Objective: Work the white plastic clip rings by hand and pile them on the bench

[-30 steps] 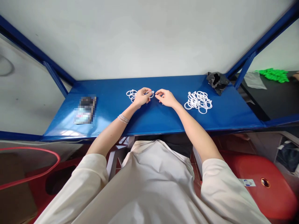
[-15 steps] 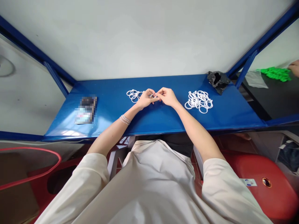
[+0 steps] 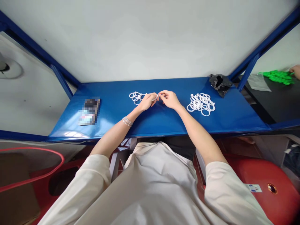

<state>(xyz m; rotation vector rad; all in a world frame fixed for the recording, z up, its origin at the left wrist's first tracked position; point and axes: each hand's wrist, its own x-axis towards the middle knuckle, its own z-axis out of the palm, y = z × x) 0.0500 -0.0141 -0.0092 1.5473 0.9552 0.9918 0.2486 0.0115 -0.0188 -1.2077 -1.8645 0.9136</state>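
My left hand (image 3: 147, 102) lies on the blue shelf top (image 3: 225, 122), its fingers pinched on a small white plastic ring (image 3: 154, 98), partly hidden by them. Just behind that hand is a loose heap of white plastic rings (image 3: 136, 97). My right hand (image 3: 169, 99) reaches in from the right, its fingertips drawn together right beside the held ring. I cannot tell if they touch it. A larger heap of similar rings (image 3: 201, 104) lies to the right of that hand, out of its reach by a short gap.
A pixelated flat packet (image 3: 89, 111) lies at the shelf's left. A black plastic bag (image 3: 220, 85) sits at the back right. Beyond the blue frame, a co-worker's hand (image 3: 296, 71) is next to bright green pieces (image 3: 278, 77) on a black surface.
My hands came together around the ring, then parted slightly, with the right fingertips staying close to it. The co-worker's hand has moved onto the green pieces.
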